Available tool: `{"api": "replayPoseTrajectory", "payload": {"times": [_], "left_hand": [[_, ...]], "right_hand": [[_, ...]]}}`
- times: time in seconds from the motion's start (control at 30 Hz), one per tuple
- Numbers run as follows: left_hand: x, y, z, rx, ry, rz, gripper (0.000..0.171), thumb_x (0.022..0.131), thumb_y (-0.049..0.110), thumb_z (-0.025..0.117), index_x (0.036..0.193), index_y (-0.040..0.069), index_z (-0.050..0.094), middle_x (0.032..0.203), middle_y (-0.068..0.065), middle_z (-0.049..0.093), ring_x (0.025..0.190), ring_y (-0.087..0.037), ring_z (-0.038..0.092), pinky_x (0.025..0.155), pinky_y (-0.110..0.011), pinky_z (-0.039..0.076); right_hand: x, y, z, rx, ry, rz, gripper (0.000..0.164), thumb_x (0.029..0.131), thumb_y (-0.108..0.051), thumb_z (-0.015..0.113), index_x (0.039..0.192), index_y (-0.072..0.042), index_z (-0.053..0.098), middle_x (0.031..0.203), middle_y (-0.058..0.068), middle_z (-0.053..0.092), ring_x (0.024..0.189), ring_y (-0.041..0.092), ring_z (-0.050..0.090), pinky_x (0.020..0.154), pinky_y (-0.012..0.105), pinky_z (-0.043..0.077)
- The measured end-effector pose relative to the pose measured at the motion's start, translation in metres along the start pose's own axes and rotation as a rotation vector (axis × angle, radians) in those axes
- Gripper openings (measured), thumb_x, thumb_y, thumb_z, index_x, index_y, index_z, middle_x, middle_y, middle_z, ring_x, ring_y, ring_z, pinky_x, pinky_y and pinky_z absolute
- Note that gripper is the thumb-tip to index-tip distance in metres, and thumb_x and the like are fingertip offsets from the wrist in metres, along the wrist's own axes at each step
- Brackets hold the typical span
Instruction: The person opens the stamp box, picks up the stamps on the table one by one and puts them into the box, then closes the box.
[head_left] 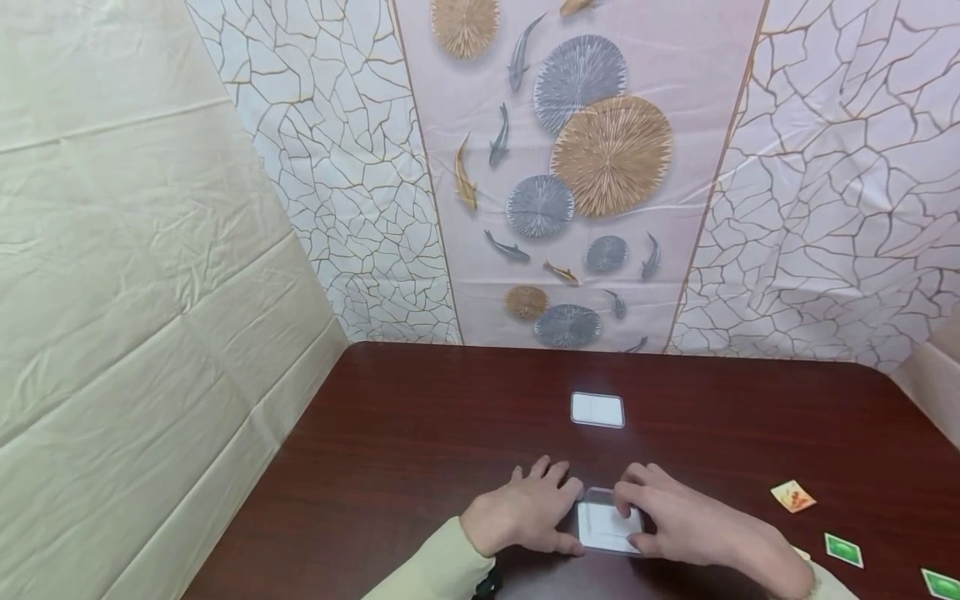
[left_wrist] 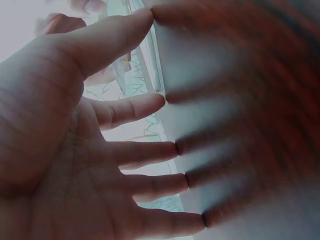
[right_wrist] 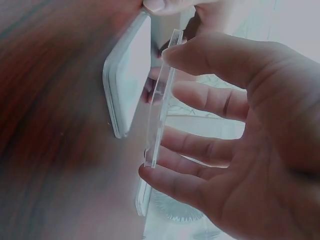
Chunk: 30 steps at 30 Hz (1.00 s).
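Note:
In the head view, a flat clear case (head_left: 600, 533) with a white inside lies on the table between the two hands. My right hand (head_left: 678, 518) pinches a thin transparent plastic lid (right_wrist: 162, 100) between thumb and fingers. Tilted at an angle, the lid is raised above the case in the right wrist view. My left hand (head_left: 525, 510) is spread on the table at the case's left side, and the left wrist view shows its fingertips (left_wrist: 175, 149) against the tabletop. Its thumb is near the case's front left corner.
Farther back on the dark wooden table (head_left: 420, 425) lies a second white case (head_left: 597, 410). To the right are an orange picture card (head_left: 792, 496) and green cards (head_left: 843, 550), with part of another card beneath the right forearm. A patterned curtain (head_left: 585, 250) hangs behind.

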<state>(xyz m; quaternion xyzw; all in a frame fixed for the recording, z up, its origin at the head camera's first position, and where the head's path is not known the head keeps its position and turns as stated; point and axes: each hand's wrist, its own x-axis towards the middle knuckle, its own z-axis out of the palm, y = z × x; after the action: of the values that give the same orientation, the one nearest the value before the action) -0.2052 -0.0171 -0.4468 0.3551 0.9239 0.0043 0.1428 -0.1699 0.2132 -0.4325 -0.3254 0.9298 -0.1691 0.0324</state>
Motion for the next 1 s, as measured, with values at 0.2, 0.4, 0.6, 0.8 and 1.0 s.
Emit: {"api": "replayPoseTrajectory", "payload": {"times": [0.2, 0.4, 0.6, 0.8, 1.0], "left_hand": [[0.001, 0.0, 0.001, -0.013, -0.01, 0.009, 0.058, 0.084, 0.065, 0.064, 0.127, 0.03, 0.047, 0.157, -0.003, 0.033, 0.147, -0.031, 0.031, 0.106, -0.056, 0.041], [0.0, 0.0, 0.002, -0.019, -0.011, 0.007, 0.058, 0.084, 0.065, 0.064, 0.127, 0.029, 0.047, 0.157, -0.002, 0.033, 0.147, -0.031, 0.03, 0.106, -0.056, 0.042], [0.0, 0.0, 0.002, 0.0, -0.002, 0.008, 0.058, 0.083, 0.065, 0.064, 0.125, 0.029, 0.047, 0.156, -0.003, 0.034, 0.146, -0.031, 0.031, 0.105, -0.056, 0.042], [0.001, -0.002, 0.001, -0.017, -0.015, 0.015, 0.056, 0.084, 0.065, 0.064, 0.124, 0.029, 0.048, 0.157, -0.004, 0.034, 0.146, -0.031, 0.031, 0.105, -0.056, 0.042], [0.001, -0.003, -0.001, -0.025, -0.023, 0.016, 0.056, 0.084, 0.064, 0.064, 0.124, 0.029, 0.047, 0.157, -0.004, 0.033, 0.147, -0.032, 0.03, 0.105, -0.057, 0.042]], "right_hand": [[-0.001, 0.001, -0.006, 0.008, 0.006, -0.004, 0.026, 0.079, -0.025, 0.078, 0.088, -0.031, 0.055, 0.104, -0.012, 0.047, 0.092, 0.007, 0.043, 0.068, 0.021, 0.041], [-0.002, 0.002, -0.009, -0.012, 0.031, -0.016, 0.025, 0.08, -0.026, 0.078, 0.087, -0.031, 0.055, 0.102, -0.013, 0.047, 0.091, 0.006, 0.043, 0.068, 0.022, 0.041], [-0.001, 0.003, -0.011, -0.011, 0.055, -0.013, 0.026, 0.079, -0.026, 0.079, 0.087, -0.031, 0.055, 0.101, -0.014, 0.047, 0.09, 0.005, 0.043, 0.067, 0.022, 0.041], [-0.001, 0.004, -0.012, 0.007, 0.031, -0.002, 0.024, 0.08, -0.027, 0.079, 0.088, -0.031, 0.056, 0.1, -0.014, 0.046, 0.089, 0.005, 0.042, 0.066, 0.021, 0.04], [0.0, 0.004, -0.012, 0.017, 0.021, 0.003, 0.025, 0.08, -0.027, 0.079, 0.088, -0.03, 0.056, 0.099, -0.013, 0.047, 0.088, 0.005, 0.042, 0.066, 0.021, 0.039]]}}
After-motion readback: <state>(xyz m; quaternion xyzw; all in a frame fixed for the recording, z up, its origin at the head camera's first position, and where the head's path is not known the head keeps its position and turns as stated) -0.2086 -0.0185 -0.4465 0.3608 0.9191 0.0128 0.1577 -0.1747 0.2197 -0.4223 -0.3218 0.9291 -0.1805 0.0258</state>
